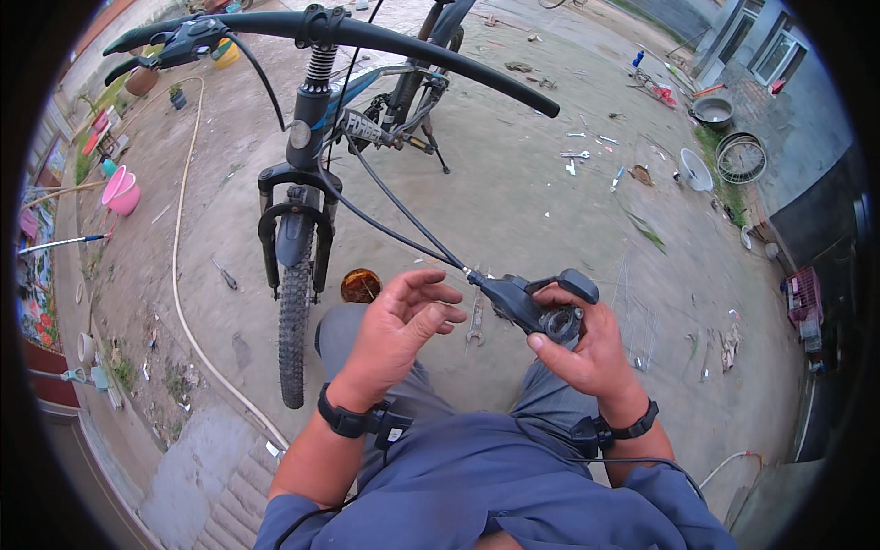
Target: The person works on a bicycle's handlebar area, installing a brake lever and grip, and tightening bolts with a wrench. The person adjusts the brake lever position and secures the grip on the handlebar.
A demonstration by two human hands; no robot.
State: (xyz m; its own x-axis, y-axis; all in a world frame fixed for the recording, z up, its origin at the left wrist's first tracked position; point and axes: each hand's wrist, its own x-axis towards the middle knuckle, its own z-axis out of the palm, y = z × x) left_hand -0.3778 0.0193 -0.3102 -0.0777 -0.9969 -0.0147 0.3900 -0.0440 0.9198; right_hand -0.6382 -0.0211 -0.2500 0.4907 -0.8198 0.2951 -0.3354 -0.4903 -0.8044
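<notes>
My right hand grips a black bicycle brake and shift lever unit, its round clamp in my fingers. Two cables run from the unit up to the bike, which stands in front of me with a black handlebar and a knobby front tire. Just left of the unit, my left hand is raised with loosely bent fingers apart, holding nothing. A wrench lies on the ground beneath the cables, and a round tin with brown contents sits by the front wheel.
A screwdriver, a hose and a pink bucket are on the left. Scattered tools, a white basin, a loose wheel rim and a pink cage lie toward the wall on the right.
</notes>
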